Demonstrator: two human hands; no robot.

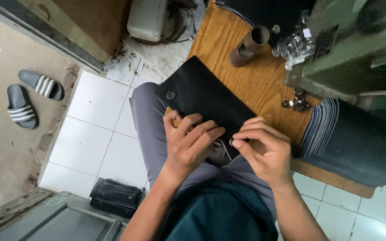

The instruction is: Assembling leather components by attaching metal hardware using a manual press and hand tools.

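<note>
You're pinning the black flap (202, 96) w/ your left hand (190, 143) so your right hand (264, 149) is pinching a small metal snap (231, 142) at its edge.

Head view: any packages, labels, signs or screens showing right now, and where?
Clear plastic bag: on the wooden table beside the green machine; crumpled, transparent, with a small white tag.
Dark plate label: on the machine's side; small, rectangular, tilted.
No screens or signs show.
</note>
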